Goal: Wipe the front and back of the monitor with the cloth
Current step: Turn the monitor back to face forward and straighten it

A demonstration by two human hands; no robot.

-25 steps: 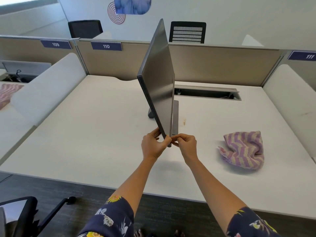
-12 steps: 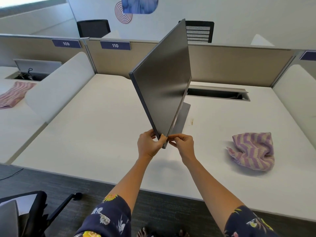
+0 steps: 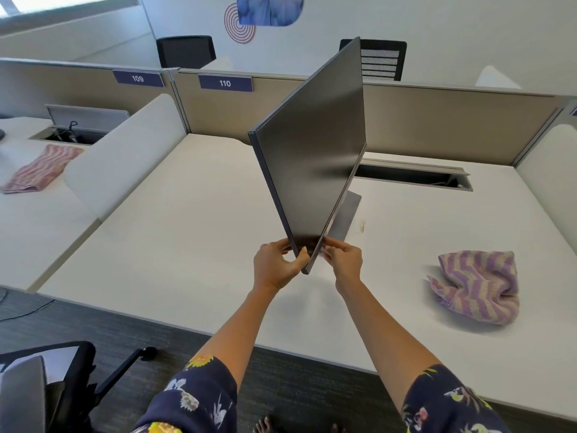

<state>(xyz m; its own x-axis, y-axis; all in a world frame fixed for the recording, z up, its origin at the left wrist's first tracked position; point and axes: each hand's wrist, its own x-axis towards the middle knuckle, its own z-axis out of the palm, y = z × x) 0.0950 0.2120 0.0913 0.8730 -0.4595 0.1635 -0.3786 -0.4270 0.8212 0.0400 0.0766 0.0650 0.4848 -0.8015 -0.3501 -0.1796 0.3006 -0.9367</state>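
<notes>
Presently, the desk (image 3: 187, 245) carries every item of concern. The monitor (image 3: 312, 157) stands near its middle on a grey base (image 3: 345, 214), panel angled so its near lower corner points at the person and one dark flat face shows. The cloth (image 3: 477, 285) lies crumpled on the desk to the right, well apart from the monitor, with neither hand on it. The left hand (image 3: 274, 267) grips the near corner, thumb on the dark face and fingers curled behind the edge. The right hand (image 3: 345, 260) pinches the lower edge just beside it. Assessment: the panel looks stiff, thin and top-heavy on its stand, and its face is likely to mark easily. Hold it by the frame edges, not the face. The cloth should be light and limp, and can be gathered anywhere.
</notes>
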